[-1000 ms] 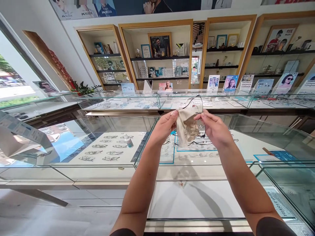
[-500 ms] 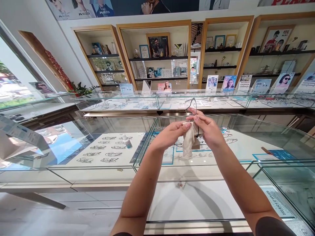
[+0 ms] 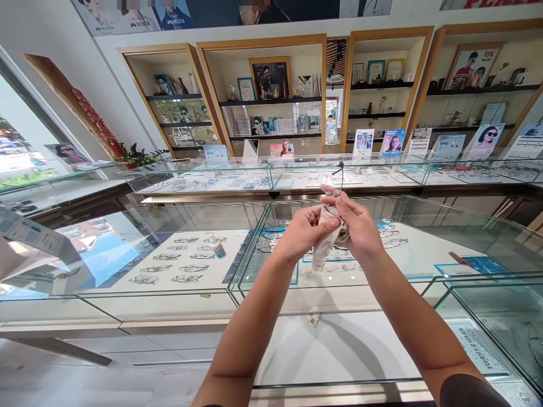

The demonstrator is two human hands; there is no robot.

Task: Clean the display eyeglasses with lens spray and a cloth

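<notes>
Both my hands are raised together above the glass display counter. My left hand point(image 3: 309, 230) pinches a beige cleaning cloth point(image 3: 323, 249), which hangs down below the fingers. My right hand point(image 3: 358, 223) is closed on a pair of thin dark-framed eyeglasses point(image 3: 341, 180). One rim of the glasses sticks up above the right fingers. The lower part of the frame is hidden by the fingers and the cloth, and the cloth also bunches against my right palm.
A small white spray bottle point(image 3: 216, 246) stands on the counter glass to the left, over rows of eyeglasses. A small crumpled item point(image 3: 313, 320) lies on the white surface point(image 3: 339, 356) close to me. Another display case point(image 3: 487, 308) is at right.
My left hand has shifted slightly right and closer to the right hand, bringing the cloth with it. The glasses have turned a little, their raised rim now further right.
</notes>
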